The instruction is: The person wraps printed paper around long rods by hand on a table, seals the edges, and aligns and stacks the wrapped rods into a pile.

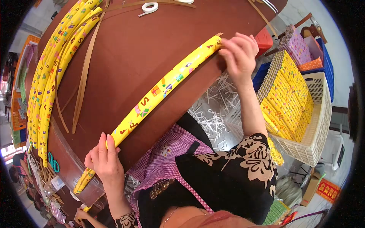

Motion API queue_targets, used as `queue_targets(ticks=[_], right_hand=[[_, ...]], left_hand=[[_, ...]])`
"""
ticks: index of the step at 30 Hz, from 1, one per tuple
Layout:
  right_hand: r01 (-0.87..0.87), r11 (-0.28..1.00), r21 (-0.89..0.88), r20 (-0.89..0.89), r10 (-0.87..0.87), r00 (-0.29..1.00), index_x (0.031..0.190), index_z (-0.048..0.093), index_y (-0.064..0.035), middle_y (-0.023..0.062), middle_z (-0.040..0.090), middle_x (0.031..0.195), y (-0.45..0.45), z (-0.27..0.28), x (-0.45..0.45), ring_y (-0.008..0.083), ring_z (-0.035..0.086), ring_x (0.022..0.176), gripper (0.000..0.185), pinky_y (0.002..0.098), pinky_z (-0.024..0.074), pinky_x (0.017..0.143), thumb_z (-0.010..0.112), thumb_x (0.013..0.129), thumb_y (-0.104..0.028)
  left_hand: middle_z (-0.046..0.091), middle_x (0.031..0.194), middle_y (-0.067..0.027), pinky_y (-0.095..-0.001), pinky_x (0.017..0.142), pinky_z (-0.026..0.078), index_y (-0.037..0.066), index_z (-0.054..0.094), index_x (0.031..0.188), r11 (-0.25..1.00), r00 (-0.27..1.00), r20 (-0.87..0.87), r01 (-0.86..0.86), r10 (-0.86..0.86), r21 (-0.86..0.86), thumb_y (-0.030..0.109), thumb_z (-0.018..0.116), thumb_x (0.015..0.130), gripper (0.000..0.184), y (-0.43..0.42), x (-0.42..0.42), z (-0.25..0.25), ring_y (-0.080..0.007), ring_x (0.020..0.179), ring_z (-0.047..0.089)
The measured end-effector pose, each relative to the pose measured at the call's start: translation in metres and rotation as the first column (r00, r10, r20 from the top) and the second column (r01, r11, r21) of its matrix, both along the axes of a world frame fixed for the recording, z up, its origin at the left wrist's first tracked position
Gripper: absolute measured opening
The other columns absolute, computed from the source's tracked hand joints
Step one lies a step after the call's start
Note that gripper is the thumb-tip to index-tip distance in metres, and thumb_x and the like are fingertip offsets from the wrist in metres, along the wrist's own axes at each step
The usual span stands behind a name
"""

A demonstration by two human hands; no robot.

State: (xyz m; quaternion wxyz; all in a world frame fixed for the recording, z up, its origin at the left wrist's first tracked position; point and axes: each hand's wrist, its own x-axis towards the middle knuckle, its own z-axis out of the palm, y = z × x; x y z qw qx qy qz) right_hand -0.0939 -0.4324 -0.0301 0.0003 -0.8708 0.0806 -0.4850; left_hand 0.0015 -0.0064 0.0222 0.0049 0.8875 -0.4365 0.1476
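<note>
A long, slim yellow paper roll (156,91), printed with letters and small gift pictures, lies diagonally across the brown table (125,49). Near its lower end, my left hand (104,155) is closed over it, with the tip sticking out beyond the fingers. At the upper end, my right hand (239,55) has its thumb and fingertips closed on the edge; its fingers are slightly blurred. A bit of brown strip shows at that end. Several similar yellow rolls (57,72) lie side by side at the table's left.
Brown strips (85,76) and a white tape roll (149,7) lie on the table. Teal scissors (53,162) rest near its left edge. A white crate (319,125) holds stacked yellow pieces at right. White paper shreds (213,114) litter below. Another person's arm (89,216) shows lower left.
</note>
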Motion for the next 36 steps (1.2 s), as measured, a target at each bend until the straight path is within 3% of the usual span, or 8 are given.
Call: queue_targets(ticks=[1,3,4,9,11,12,28,36], right_hand=[[0.000,1.000,-0.002,0.000,0.000,1.000,0.110,0.074,-0.0119,0.0026,0.064,0.110,0.000,0.000,0.001,0.0200,0.062,0.106,0.031,0.0409,0.0368,0.109,0.078,0.079,-0.012],[-0.017,0.867,0.498,0.102,-0.039,0.994,0.126,0.065,-0.0067,0.0078,0.059,0.126,0.002,-0.003,0.002,0.0220,0.058,0.117,0.041,0.0363,0.0418,0.105,0.071,0.086,-0.008],[-0.048,0.738,0.673,0.033,0.035,0.999,0.139,0.053,-0.0043,0.0109,0.051,0.141,0.000,0.000,0.001,0.0233,0.052,0.127,0.056,0.0335,0.0456,0.101,0.071,0.087,-0.010],[0.079,0.869,0.488,-0.047,-0.064,0.997,0.142,0.047,-0.0003,0.0189,0.041,0.152,0.028,0.015,0.028,0.0304,0.040,0.140,0.077,0.0394,0.0431,0.105,0.083,0.077,-0.021],[0.130,0.934,0.333,-0.083,-0.108,0.991,0.143,0.045,-0.0001,0.0245,0.039,0.152,0.037,0.016,0.035,0.0378,0.035,0.142,0.089,0.0459,0.0350,0.111,0.088,0.072,-0.030],[0.101,0.916,0.387,-0.078,-0.077,0.994,0.144,0.043,-0.0003,0.0286,0.036,0.152,0.042,0.015,0.037,0.0432,0.033,0.142,0.097,0.0504,0.0270,0.115,0.089,0.068,-0.039],[0.253,0.920,0.301,-0.118,-0.228,0.967,0.141,0.047,0.0013,0.0294,0.040,0.150,0.026,0.003,0.037,0.0469,0.033,0.142,0.085,0.0528,0.0290,0.114,0.084,0.075,-0.038],[0.211,0.896,0.391,-0.037,-0.214,0.976,0.135,0.052,0.0030,0.0281,0.046,0.146,-0.016,-0.003,0.033,0.0405,0.040,0.140,0.073,0.0464,0.0342,0.113,0.082,0.078,-0.032]], left_hand=[[0.065,0.129,-0.0120,-0.0390,0.095,0.037,0.001,0.061,0.131,1.000,1.000,0.006,-0.003,0.003,0.004,0.004,0.068,0.085,0.046,0.000,0.000,0.000,-0.0252,0.103,0.061],[0.065,0.129,-0.0124,-0.0392,0.095,0.037,0.000,0.061,0.130,1.000,1.000,0.014,-0.005,0.005,0.004,0.004,0.068,0.086,0.046,-0.001,-0.001,-0.002,-0.0256,0.102,0.061],[0.065,0.129,-0.0129,-0.0394,0.094,0.037,0.000,0.061,0.130,1.000,1.000,0.025,-0.005,0.005,0.007,0.004,0.068,0.086,0.045,-0.001,-0.001,-0.003,-0.0260,0.102,0.061],[0.065,0.129,-0.0131,-0.0397,0.094,0.037,0.000,0.061,0.131,1.000,0.996,0.084,0.005,-0.005,0.003,0.005,0.068,0.086,0.045,0.000,-0.002,-0.007,-0.0262,0.103,0.062],[0.065,0.129,-0.0130,-0.0397,0.095,0.037,0.001,0.061,0.131,1.000,0.996,0.090,0.007,-0.006,-0.005,0.005,0.068,0.086,0.046,0.000,-0.002,-0.008,-0.0262,0.103,0.062],[0.066,0.129,-0.0129,-0.0396,0.095,0.038,0.001,0.061,0.131,1.000,0.996,0.092,0.007,-0.006,-0.012,0.006,0.068,0.086,0.046,0.000,-0.003,-0.008,-0.0261,0.103,0.062],[0.066,0.128,-0.0156,-0.0400,0.096,0.035,0.004,0.063,0.128,1.000,0.999,0.052,-0.009,0.010,-0.024,0.006,0.072,0.085,0.044,0.002,-0.002,-0.010,-0.0250,0.103,0.063],[0.065,0.131,-0.0124,-0.0397,0.095,0.038,0.002,0.061,0.131,0.999,0.998,0.064,0.002,0.001,-0.046,0.002,0.068,0.086,0.046,0.002,-0.001,-0.012,-0.0262,0.105,0.063]])
